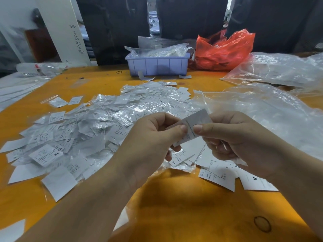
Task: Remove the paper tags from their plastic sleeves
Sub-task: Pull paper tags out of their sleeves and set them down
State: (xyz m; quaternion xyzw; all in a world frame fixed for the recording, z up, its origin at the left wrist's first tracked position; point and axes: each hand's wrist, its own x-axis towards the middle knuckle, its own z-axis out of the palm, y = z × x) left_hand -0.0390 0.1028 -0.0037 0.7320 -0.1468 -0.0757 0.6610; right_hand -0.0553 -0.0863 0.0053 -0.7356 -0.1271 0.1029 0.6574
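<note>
- Spread before us was the orange table (183, 203), and we kept its near edge bare, seemingly so our hands had room to work.
- Beyond the heap and to its right lay the big clear plastic bags (272, 105), crumpled and open; we judged they had carried the stock or were waiting to take the waste.
- Filling the table's middle was the heap of sleeved tags (104, 117), glossy and piled loosely, close enough that we could reach the next one from it.
- Behind the heap, at the table's far side, sat the red plastic bag (225, 49), with the lilac bin (157, 64) just to its left, stuffed with more clear packets.
- On the near right side of the heap lay the bare paper tags (218, 175), matt and flat, which we took for the finished ones kept apart from the rest.
- Our left hand (153, 142) hovered over the heap's near edge, thumb and curled fingers pinching one end of the tag in hand (193, 127).
- Our right hand (234, 137) pinched the other end, so the two grips could pull paper and sleeve apart.
- Whether that tag was already clear of its sleeve, we could not tell.
</note>
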